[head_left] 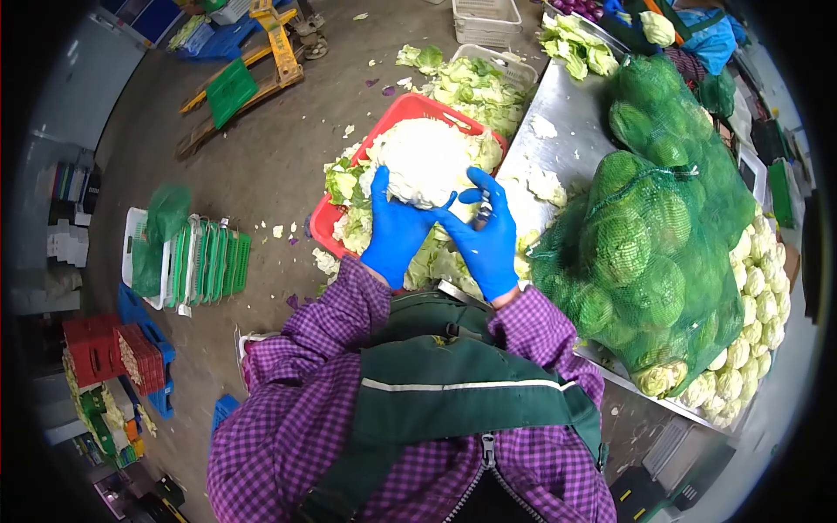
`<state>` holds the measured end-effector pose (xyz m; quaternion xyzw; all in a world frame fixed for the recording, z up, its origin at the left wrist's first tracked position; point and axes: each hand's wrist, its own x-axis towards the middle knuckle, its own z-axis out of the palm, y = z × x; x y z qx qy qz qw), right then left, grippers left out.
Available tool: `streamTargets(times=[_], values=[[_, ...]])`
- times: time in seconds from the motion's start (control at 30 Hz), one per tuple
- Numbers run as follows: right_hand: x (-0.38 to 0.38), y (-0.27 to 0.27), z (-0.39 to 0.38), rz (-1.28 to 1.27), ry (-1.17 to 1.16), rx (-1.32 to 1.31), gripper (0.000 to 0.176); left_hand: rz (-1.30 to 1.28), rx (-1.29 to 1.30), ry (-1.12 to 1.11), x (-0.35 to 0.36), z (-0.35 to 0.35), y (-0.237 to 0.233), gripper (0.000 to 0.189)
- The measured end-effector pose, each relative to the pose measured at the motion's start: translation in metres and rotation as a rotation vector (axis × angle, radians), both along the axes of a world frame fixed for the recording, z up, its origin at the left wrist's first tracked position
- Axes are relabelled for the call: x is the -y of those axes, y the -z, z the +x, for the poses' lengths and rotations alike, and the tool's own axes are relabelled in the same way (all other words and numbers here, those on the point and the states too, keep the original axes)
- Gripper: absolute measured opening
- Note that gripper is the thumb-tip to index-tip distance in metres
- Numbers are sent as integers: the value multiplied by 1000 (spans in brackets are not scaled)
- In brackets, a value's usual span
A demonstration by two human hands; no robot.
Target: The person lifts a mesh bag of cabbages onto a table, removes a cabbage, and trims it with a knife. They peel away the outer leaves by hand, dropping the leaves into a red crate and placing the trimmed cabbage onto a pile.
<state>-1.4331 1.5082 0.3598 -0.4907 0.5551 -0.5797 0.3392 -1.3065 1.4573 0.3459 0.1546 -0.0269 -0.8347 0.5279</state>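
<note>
Grey concrete floor (288, 183), leaf-littered; steel desk (571, 118); left of desk: yellow pallet jack (277, 44), pale wall (109, 65).

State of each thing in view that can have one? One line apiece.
Left hand: gloved, supporting the white vegetable head.
White vegetable head: held above the red crate.
Right hand: gloved, fingers bent; grip unclear.
Red crate: heaped with leafy scraps.
Mesh bags: bulging with green cabbages.
Metal table: scattered with scraps.
Floor: littered.
Jacket zip: partly open.
</note>
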Motion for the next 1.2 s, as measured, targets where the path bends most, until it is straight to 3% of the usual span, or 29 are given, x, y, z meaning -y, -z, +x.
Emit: streamTargets(times=[0.03, 0.07, 0.13, 0.2, 0.27, 0.33, 0.37, 0.4, 0.53, 0.67, 0.7, 0.83, 0.9, 0.93, 1.0, 1.07, 1.1, 1.13, 1.2], values=[[3, -16, 4, 135, -19, -54, 60, -34, 116, -37, 0, -3, 4, 72], [10, -13, 6, 133, -13, -54, 60, -69, 232, -75, 0, -6, 8, 70], [26, 0, 7, 9, 80, -96, 43, -71, 212, -84, 1, -5, 12, 69], [29, 2, -13, 239, -49, 359, 15, -50, 229, -74, 2, 1, 13, 69], [27, -16, -32, 306, 15, 381, 16, -6, 229, -91, 3, 10, 5, 69], [29, -11, -57, 283, 92, 322, 22, 55, 58, 51, 5, 24, -5, 69], [27, -12, -69, 345, 42, 185, 33, 110, 21, 77, 4, 26, -14, 69], [27, -8, -70, 181, -30, 188, 49, 114, 21, 73, 4, 30, -19, 69], [19, -24, -64, 52, -356, -80, 72, 188, -38, 332, 2, 33, -21, 65], [26, -35, -60, 16, -455, -416, 70, 218, 81, 494, -8, 28, -26, 63], [28, -39, -64, 23, -542, -399, 64, 213, 3, 542, -9, 29, -23, 62], [26, -32, -69, -18, -540, -685, 56, 251, 28, 535, -13, 29, -6, 60], [28, -41, -73, 61, -557, -659, 52, -648, 673, 614, -17, 30, 5, 61], [29, -44, -76, 135, -576, -635, 49, -649, 673, 617, -17, 28, -1, 61], [30, -22, -82, 64, -473, -587, 39, 162, 75, 580, -19, 24, -17, 57], [37, 3, -91, 1, -221, -186, 32, 262, 6, 572, -20, 26, -17, 62], [33, -8, -97, 226, -94, -70, 27, 275, -16, 562, -20, 28, -15, 65], [32, -3, -104, 357, 6, -134, 26, 287, -38, 552, -20, 30, -13, 69], [25, 3, -111, 434, -68, -74, 36, 312, -94, 532, -18, 35, -15, 71]])
